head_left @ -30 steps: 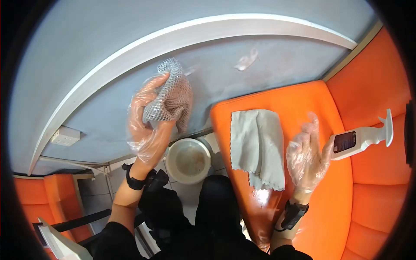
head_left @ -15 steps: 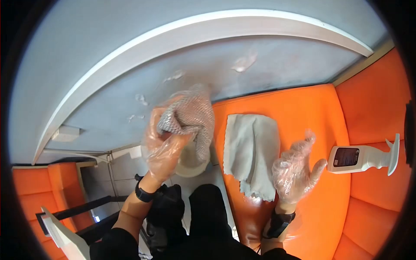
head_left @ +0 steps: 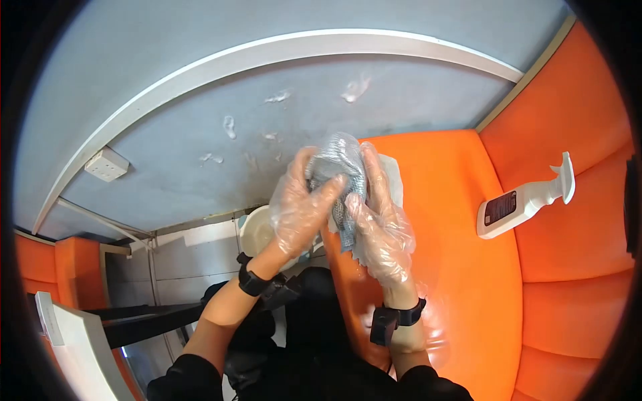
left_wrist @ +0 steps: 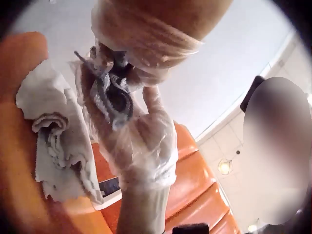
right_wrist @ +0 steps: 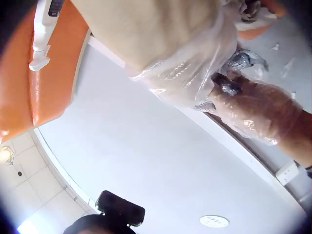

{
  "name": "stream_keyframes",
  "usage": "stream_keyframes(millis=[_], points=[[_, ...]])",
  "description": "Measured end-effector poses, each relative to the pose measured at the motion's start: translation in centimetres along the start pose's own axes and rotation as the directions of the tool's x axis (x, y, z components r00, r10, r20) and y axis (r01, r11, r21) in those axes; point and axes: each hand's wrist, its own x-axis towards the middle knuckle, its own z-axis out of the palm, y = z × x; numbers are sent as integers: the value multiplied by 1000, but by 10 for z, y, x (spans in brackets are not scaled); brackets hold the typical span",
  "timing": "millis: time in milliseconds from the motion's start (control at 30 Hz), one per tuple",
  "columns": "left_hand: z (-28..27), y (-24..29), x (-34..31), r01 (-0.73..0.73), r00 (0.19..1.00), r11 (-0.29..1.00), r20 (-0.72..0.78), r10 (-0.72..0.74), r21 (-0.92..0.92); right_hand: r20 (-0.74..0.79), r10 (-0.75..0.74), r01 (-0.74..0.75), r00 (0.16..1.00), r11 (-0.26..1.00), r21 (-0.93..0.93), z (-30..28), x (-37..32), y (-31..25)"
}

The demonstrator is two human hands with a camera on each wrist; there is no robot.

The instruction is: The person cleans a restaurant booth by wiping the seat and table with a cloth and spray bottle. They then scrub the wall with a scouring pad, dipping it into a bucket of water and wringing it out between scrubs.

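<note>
A grey mesh cloth (head_left: 338,164) is bunched up between my two hands, above the near-wall corner of the orange seat (head_left: 461,234). My left hand (head_left: 301,207), in a clear plastic glove, grips it from the left with the thumb across its front. From the other side my right hand (head_left: 384,234), gloved the same way, holds the cloth with thumb in front and fingers along its right edge. Behind them lies a folded pale grey cloth (left_wrist: 63,141) on the seat, mostly hidden by the hands in the head view.
White foam patches (head_left: 354,90) cling to the grey wall (head_left: 180,140) under a white rail. A pale bucket (head_left: 249,230) stands on the tiled floor below the left hand. The white spray bottle (head_left: 521,204) lies on the seat at right. A socket box (head_left: 107,165) juts from the wall.
My left hand has carried the mesh cloth from the wall to the right. My right hand, earlier spread over the seat, has come left and taken hold of it too.
</note>
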Motion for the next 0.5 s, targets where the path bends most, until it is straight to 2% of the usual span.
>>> stream_keyframes(millis=[33,67,133,167,200,233,267,300,333,400,433,467,500], points=[[2,2,-2,-71,997,975,-9,74,211,-50,121,-123,991,991,-52,4,-1,-6],[0,5,-5,-237,972,912,84,221,336,-106,239,-250,965,963,-100,7,-2,-8],[5,2,-9,-368,929,796,209,304,480,-188,233,-244,954,969,-38,5,-1,7],[5,-2,-11,-443,895,748,297,333,494,-254,216,-227,943,974,-14,5,-1,14],[4,-1,-16,-469,880,723,338,333,507,-280,235,-210,931,971,115,6,0,17],[3,-1,-19,-496,864,696,375,336,519,-275,226,-205,935,973,103,8,3,18],[1,-4,-19,-510,855,675,402,328,533,-271,189,-131,944,967,217,10,4,18],[-3,-3,-18,-510,855,678,397,333,530,-273,156,-60,949,942,330,12,4,18],[-7,-2,-18,-501,856,711,402,324,493,-274,155,-61,949,944,323,12,4,17],[-13,-5,-14,-477,865,785,369,340,395,-315,241,-56,918,865,498,11,5,11],[-15,-9,-12,-464,873,821,329,360,333,-388,294,-64,874,859,509,7,6,6],[-16,-11,-11,-435,893,850,266,363,299,-467,239,15,851,879,477,2,8,2],[-19,-14,-10,-436,892,850,266,365,297,-541,182,91,821,894,438,-6,10,-2]])
